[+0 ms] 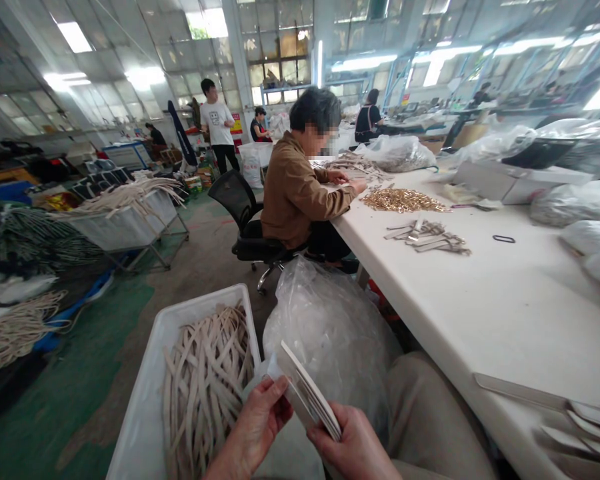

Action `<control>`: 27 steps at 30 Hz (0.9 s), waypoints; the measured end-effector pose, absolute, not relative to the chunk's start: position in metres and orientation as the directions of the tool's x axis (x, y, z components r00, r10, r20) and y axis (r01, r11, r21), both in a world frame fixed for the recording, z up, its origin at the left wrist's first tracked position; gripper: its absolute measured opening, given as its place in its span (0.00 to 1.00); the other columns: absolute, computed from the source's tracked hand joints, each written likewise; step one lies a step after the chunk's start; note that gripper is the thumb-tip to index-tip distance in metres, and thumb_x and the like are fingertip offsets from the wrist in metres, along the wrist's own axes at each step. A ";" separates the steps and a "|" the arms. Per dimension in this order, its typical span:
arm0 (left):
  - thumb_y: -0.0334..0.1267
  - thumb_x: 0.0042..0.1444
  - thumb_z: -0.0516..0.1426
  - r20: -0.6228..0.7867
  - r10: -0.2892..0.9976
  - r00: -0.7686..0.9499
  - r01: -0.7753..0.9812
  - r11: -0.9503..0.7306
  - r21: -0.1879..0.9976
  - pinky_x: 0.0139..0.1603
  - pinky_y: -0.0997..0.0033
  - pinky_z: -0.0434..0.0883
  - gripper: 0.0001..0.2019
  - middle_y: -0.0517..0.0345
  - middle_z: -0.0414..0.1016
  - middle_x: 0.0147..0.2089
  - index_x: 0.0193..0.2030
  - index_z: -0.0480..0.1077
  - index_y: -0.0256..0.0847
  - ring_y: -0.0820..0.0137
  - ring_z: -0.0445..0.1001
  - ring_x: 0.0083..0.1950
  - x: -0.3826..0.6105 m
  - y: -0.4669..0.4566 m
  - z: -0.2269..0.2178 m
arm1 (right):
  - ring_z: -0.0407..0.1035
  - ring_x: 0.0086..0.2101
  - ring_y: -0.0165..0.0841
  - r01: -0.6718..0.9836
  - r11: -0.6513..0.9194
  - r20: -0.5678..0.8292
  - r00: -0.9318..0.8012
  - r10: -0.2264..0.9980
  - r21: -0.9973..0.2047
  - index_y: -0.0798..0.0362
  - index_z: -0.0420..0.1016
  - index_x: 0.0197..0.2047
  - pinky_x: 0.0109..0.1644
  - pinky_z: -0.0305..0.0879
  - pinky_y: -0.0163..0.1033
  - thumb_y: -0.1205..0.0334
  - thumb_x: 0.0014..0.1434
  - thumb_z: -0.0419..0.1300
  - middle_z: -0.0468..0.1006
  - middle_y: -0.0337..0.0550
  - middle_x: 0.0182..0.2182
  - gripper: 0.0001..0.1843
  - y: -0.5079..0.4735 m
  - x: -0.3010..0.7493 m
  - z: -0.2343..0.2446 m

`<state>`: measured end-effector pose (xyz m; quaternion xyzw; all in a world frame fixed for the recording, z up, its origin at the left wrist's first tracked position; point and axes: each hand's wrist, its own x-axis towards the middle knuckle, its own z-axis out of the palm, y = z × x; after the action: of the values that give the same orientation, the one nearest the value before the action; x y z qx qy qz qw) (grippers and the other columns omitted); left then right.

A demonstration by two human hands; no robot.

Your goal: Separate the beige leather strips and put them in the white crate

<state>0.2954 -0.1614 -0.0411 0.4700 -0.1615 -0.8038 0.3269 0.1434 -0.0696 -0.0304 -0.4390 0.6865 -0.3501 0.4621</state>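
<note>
My right hand [353, 440] is closed around the lower end of a small stack of flat, pale beige strips [307, 393], which tilts up and to the left over my lap. With thumb and fingers pinched together, my left hand [260, 423] grips the left side of the same stack near its upper part. The far edges of the strips fan slightly apart. Close beyond my left hand stands a white plastic bin [155, 340] holding many long beige straps [205, 380]. More flat strips [575, 420] lie on the table at the lower right.
A large clear plastic bag [325, 327] bulges beside the bin. The long white table [505, 293] carries short strap pieces [427, 237], a pile of gold metal parts [403, 200] and a dark oval ring [503, 238]. A co-worker in brown [295, 187] sits at its far left side.
</note>
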 end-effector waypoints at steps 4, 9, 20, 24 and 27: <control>0.47 0.32 0.79 -0.631 -0.664 -0.402 0.305 -0.747 0.591 0.32 0.76 0.69 0.23 0.60 0.77 0.27 0.31 0.79 0.37 0.76 0.71 0.27 0.293 -0.147 -0.054 | 0.54 0.26 0.29 -0.112 0.347 -0.330 -0.148 -0.932 -0.931 0.54 0.69 0.25 0.30 0.52 0.35 0.57 0.48 0.58 0.61 0.35 0.22 0.08 -0.073 0.143 -0.033; 0.50 0.30 0.78 -0.577 -0.679 -0.454 0.183 -0.705 0.685 0.26 0.79 0.60 0.25 0.63 0.71 0.24 0.33 0.82 0.36 0.82 0.60 0.22 0.290 -0.134 -0.060 | 0.59 0.26 0.30 0.161 0.347 -0.356 -0.034 -0.934 -0.924 0.56 0.75 0.27 0.34 0.59 0.35 0.45 0.50 0.66 0.66 0.37 0.22 0.20 -0.076 0.136 -0.031; 0.48 0.31 0.79 -0.539 -0.602 -0.588 0.327 -0.787 0.523 0.26 0.80 0.58 0.24 0.65 0.69 0.20 0.35 0.82 0.40 0.83 0.59 0.20 0.290 -0.131 -0.069 | 0.62 0.24 0.30 0.324 0.437 -0.423 0.116 -0.899 -0.839 0.57 0.78 0.26 0.33 0.62 0.34 0.35 0.46 0.69 0.70 0.40 0.21 0.29 -0.076 0.143 -0.043; 0.50 0.24 0.79 -0.561 -0.686 -0.463 0.300 -0.717 0.630 0.30 0.78 0.63 0.28 0.58 0.78 0.28 0.32 0.82 0.39 0.78 0.68 0.26 0.293 -0.133 -0.072 | 0.61 0.25 0.32 -0.064 0.428 -0.406 -0.219 -0.888 -0.902 0.54 0.72 0.25 0.29 0.57 0.35 0.42 0.54 0.61 0.68 0.39 0.21 0.21 -0.077 0.124 -0.048; 0.54 0.19 0.79 -0.620 -0.690 -0.373 0.316 -0.723 0.614 0.28 0.77 0.62 0.32 0.60 0.77 0.27 0.34 0.82 0.39 0.78 0.66 0.24 0.296 -0.132 -0.077 | 0.61 0.26 0.32 -0.340 0.403 -0.301 -0.314 -0.900 -0.850 0.52 0.70 0.24 0.30 0.56 0.35 0.50 0.56 0.60 0.68 0.38 0.21 0.16 -0.073 0.104 -0.035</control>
<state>0.2964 -0.1324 -0.0773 0.4643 -0.2015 -0.8037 0.3129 0.1037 -0.0730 -0.0348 -0.4229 0.7330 -0.3461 0.4050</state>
